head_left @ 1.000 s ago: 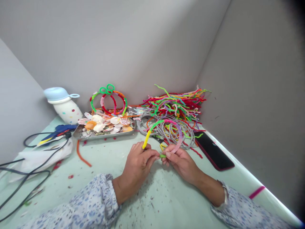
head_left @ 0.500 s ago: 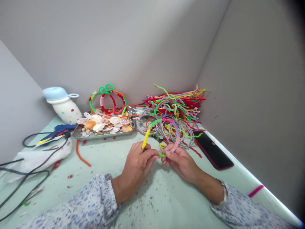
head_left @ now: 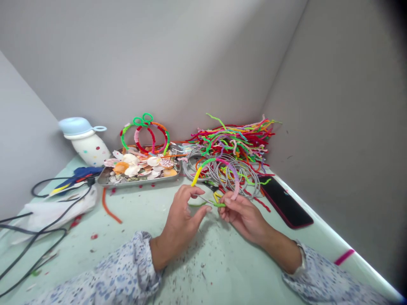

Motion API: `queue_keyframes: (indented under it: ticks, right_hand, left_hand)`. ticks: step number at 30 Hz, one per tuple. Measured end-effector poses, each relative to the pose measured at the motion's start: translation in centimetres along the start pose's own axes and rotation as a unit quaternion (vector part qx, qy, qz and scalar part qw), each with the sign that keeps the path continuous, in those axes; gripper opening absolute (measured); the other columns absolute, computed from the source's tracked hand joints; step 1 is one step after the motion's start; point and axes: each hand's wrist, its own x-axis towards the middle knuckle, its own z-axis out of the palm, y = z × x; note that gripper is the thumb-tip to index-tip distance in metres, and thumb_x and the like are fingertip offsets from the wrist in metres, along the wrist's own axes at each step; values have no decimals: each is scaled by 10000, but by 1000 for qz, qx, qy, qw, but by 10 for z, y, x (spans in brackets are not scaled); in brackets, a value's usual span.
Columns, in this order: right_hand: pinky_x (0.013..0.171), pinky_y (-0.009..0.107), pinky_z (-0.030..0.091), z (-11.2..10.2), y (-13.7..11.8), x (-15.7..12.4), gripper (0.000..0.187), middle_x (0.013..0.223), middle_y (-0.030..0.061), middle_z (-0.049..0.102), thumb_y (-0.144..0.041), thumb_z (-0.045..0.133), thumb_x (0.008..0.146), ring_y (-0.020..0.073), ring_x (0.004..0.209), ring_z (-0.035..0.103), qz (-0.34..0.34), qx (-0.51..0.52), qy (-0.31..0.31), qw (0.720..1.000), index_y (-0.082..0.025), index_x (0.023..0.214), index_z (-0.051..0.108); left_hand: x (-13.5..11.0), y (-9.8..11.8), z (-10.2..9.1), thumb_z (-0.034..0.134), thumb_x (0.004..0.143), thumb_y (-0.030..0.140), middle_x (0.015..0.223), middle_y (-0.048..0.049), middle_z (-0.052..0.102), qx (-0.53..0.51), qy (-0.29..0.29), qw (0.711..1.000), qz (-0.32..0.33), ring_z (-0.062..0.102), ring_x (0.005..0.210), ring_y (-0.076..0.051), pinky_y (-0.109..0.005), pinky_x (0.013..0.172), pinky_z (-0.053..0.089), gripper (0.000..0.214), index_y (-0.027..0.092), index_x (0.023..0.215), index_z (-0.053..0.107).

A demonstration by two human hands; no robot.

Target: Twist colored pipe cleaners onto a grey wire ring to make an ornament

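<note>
Centrally, your right hand (head_left: pixel 242 215) pinches a green strip (head_left: pixel 218 205) beside the pale-pink end of a multicoloured hoop (head_left: pixel 223 161), which arches between your hands, while your left hand (head_left: pixel 181 218), thumb and forefinger apart, is at its yellow end. Behind the hoop, gray wire coils (head_left: pixel 187 167) and a yellow-handled tool (head_left: pixel 216 197), partly hidden, crowd the table (head_left: pixel 127 212), with a heap of fuzzy stems (head_left: pixel 235 140) beyond and a phone (head_left: pixel 288 201) to the right. Farther left, a metal tray (head_left: pixel 143 183) holds seashells (head_left: pixel 132 170), decorated hoops (head_left: pixel 168 135) standing toward its back, beside a white, blue-capped bottle (head_left: pixel 90 149).
</note>
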Motion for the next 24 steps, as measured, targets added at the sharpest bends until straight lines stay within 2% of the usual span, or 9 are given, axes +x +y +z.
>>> queue_keyframes:
  ticks: [3, 6, 10, 13, 16, 20, 24]
  right_hand:
    - [530, 178, 434, -1, 0, 0, 209, 669, 1, 660, -312, 744, 761, 87, 574, 593, 10, 13, -4, 1000, -166, 796, 600]
    - [535, 181, 445, -1, 0, 0, 197, 670, -6, 654, -294, 749, 757, 86, 577, 595, 19, 25, -2, 999, -167, 799, 605]
    - [536, 192, 449, 0, 0, 0, 211, 656, -5, 650, -303, 757, 749, 91, 567, 597, 36, 24, -10, 999, -161, 799, 607]
    - [519, 193, 435, 0, 1, -1, 216, 647, 0, 654, -309, 756, 750, 92, 554, 593, 48, 21, -21, 998, -159, 794, 606]
    - [524, 192, 432, 1, 0, -1, 209, 650, 5, 661, -305, 752, 755, 90, 556, 594, 51, 23, -28, 998, -157, 797, 611]
    - [527, 198, 422, 2, 0, -1, 205, 668, 16, 670, -309, 743, 763, 100, 577, 598, 37, 6, -28, 999, -159, 801, 610]
    - [560, 208, 420, 3, 1, -2, 206, 690, 17, 667, -322, 730, 778, 101, 608, 592, 10, -21, -33, 999, -159, 805, 607]
  left_hand:
    - [2, 3, 0, 674, 802, 238, 1019, -33, 597, -46, -6, 998, -51, 566, 986, -196, -342, 897, 436, 275, 215, 1046, 548]
    - [3, 4, 0, 705, 776, 236, 1040, -35, 621, -78, -19, 994, -71, 579, 1011, -199, -349, 916, 444, 311, 212, 1059, 579]
    - [2, 1, 2, 719, 772, 220, 1049, -34, 641, -84, -39, 995, -36, 591, 1021, -198, -362, 921, 449, 250, 232, 1016, 666]
    - [1, -2, 4, 710, 784, 210, 966, -35, 660, -77, -48, 996, -4, 615, 951, -199, -391, 899, 457, 108, 234, 889, 721]
    - [1, -3, 5, 707, 790, 211, 910, -35, 670, -56, -48, 997, 5, 619, 915, -204, -408, 886, 450, 61, 232, 842, 731]
    - [2, 0, 3, 706, 787, 213, 880, -31, 676, -53, -45, 998, -3, 617, 888, -199, -382, 862, 448, 26, 212, 809, 721]
    - [3, 3, 3, 683, 793, 197, 839, -30, 669, -76, -57, 994, -50, 614, 862, -188, -343, 829, 456, 33, 191, 777, 711]
